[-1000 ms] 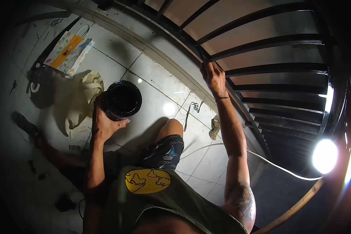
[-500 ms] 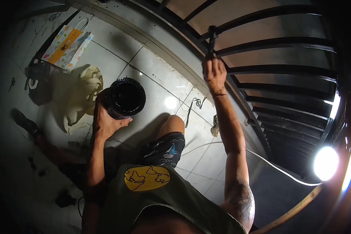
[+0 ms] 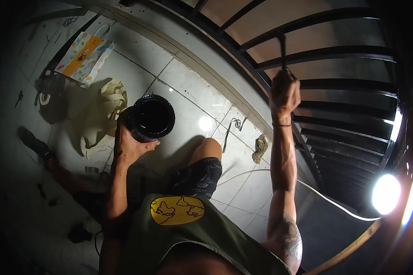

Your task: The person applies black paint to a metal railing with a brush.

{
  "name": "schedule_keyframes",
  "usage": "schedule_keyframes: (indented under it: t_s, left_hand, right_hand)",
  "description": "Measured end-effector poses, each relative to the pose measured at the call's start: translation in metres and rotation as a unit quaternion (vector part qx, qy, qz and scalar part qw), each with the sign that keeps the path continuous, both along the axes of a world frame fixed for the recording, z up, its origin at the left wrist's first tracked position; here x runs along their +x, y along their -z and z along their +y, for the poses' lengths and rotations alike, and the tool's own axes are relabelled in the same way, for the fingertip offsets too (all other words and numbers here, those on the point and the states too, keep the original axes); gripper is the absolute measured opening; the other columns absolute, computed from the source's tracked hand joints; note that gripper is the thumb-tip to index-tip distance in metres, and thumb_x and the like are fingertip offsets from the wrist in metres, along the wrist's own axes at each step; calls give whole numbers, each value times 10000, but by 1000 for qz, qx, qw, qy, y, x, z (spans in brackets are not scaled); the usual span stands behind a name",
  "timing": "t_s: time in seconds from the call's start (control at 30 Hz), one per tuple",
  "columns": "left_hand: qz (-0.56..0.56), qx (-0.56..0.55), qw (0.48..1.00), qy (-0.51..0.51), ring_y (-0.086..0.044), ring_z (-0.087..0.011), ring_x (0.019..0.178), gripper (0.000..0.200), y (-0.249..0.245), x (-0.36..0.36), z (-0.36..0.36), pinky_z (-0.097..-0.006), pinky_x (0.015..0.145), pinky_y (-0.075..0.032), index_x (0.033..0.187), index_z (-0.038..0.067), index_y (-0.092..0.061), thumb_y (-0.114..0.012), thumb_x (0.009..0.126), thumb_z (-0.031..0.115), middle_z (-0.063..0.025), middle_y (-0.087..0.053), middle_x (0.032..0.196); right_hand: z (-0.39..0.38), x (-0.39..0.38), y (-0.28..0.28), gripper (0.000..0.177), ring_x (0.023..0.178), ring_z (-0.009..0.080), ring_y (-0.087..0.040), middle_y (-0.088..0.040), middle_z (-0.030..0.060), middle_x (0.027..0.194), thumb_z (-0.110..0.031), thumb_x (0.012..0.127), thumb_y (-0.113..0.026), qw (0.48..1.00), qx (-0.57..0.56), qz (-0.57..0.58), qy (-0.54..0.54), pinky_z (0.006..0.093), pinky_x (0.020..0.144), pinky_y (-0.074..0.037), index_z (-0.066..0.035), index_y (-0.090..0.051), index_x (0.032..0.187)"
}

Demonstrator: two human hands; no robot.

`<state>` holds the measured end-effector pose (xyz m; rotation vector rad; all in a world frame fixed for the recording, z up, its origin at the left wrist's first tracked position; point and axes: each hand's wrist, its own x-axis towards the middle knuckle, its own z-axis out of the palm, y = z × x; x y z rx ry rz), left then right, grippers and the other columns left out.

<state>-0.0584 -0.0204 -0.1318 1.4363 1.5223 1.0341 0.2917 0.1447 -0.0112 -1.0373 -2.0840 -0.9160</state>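
Observation:
My left hand (image 3: 132, 145) is wrapped round a can of black paint (image 3: 152, 117), its dark opening facing up and its rim coated. My right hand (image 3: 285, 94) grips a paintbrush (image 3: 283, 51) by the handle, its dark head pointing away from me. The brush overlaps the black bars of a metal railing (image 3: 330, 54), close to the end where they meet the long lower rail. Glossy dark bars run on to the right of this hand.
On the tiled floor (image 3: 188, 107) are a patterned paper bag (image 3: 85, 57), a pale cloth (image 3: 114, 98), a crumpled rag (image 3: 260, 149) and a bent wire (image 3: 234, 126). A bright lamp (image 3: 386, 194) with a white cable (image 3: 335, 205) glows at the right, above a wooden pole (image 3: 346, 247).
My right hand with the paintbrush has moved right, from the long lower rail onto the bars. The left hand still holds the paint can, and the view has shifted slightly.

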Motion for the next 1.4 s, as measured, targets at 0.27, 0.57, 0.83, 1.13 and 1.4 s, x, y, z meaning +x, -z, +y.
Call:
schedule_keyframes:
  t_s: [0.27,0.57,0.83,1.13,1.4]
  left_hand:
    - [-22,-15,1000,2,-488,-286,1117,963,-11,5,1,-391,954,-412,1273,13,-381,-880,454,102,-149,-481,1190]
    - [35,-25,999,6,-500,-299,1070,937,-30,9,-4,-394,927,-408,1239,-6,-391,-885,454,127,-164,-494,1144]
    - [41,-29,999,7,-505,-302,1065,943,-22,5,-10,-391,923,-412,1233,-1,-394,-894,446,140,-163,-499,1136]
    - [22,-30,999,-20,-506,-299,1092,967,-16,-3,-15,-389,940,-408,1239,-3,-393,-910,437,151,-170,-509,1154]
    - [151,-85,984,-25,-519,-281,1097,993,-27,-41,-31,-393,945,-412,1258,6,-379,-893,437,227,-158,-510,1181]
  right_hand:
    - [0,-39,71,153,664,141,-638,-663,108,737,-99,893,-558,827,-147,539,61,248,614,-499,46,-595,923]
    - [86,-86,90,232,615,227,-616,-664,159,695,-163,761,-624,670,-169,674,261,349,623,-486,68,-613,780]
    - [63,-99,97,156,431,102,-423,-436,-7,533,-22,826,-579,577,-180,796,31,243,381,-304,44,-515,700]
    - [15,-131,152,158,705,270,-656,-638,137,842,-79,808,-630,858,-163,486,26,347,610,-513,-36,-581,952]
    - [13,-83,219,334,788,273,-655,-659,154,953,-19,818,-634,890,-49,436,126,337,698,-531,-49,-590,1148]
